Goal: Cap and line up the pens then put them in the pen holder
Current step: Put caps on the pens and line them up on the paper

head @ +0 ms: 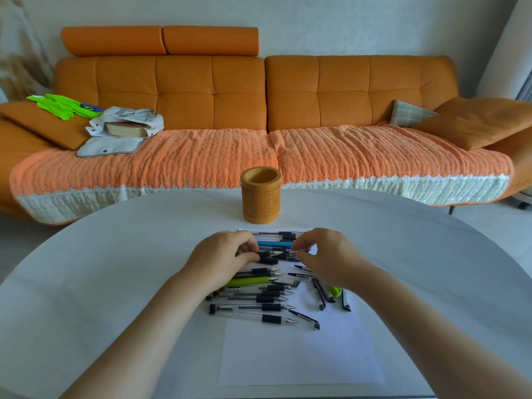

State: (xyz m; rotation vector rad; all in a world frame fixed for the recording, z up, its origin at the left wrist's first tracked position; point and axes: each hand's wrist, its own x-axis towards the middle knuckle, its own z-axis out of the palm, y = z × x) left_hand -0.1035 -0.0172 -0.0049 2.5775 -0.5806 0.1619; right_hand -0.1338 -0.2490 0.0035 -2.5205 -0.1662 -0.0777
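Orange sofa (259, 90), pale wall (345, 24), white round table (115, 269), daylight

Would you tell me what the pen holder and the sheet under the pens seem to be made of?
Pen holder: probably bamboo or wood; matte tan, thick-walled, with carved panels. Sheet: likely paper; thin, flat, matte white, with crisp straight edges.

Pen holder (260, 197): tan carved cylinder, upright, far centre of tabletop (115, 269).
Capped pens (276, 235): side by side on the paper's (302, 355) far end, one blue.
Uncapped pens (253, 298): nearer row, tips pointing right, one green.
Loose caps (319, 298): scattered right of that row.
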